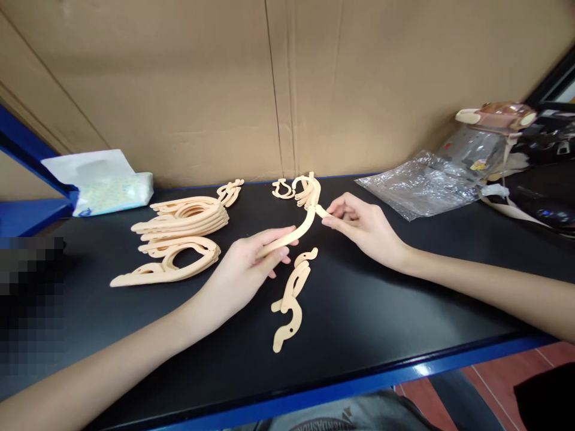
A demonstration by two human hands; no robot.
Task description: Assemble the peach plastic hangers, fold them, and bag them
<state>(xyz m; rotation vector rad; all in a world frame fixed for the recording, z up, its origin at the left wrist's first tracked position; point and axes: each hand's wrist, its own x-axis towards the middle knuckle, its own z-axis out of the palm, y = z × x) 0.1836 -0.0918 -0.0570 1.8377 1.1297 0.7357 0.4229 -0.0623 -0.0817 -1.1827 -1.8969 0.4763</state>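
My left hand (251, 257) is closed around one arm of a beige folding clothes hanger (302, 228), held above the table. At the hanger's middle joint, my right hand (362, 224) pinches a short beige end between thumb and fingers. The hanger's far part overlaps loose beige pieces (306, 194) behind it, so where one ends is hard to tell. Below my hands several flat beige hanger parts (294, 284) lie in a line, one of them a curved hook (291, 323). Left of my left hand are stacked folded beige hangers (179, 222).
The black table (381, 335) has a blue front edge. At the back left sits a soft white packet (112, 191); small beige pieces (231, 191) lie near it. To the right are a clear plastic bag (417, 185), a strapped bottle (480, 149) and a dark bag (543, 197). Cardboard (202, 90) stands behind.
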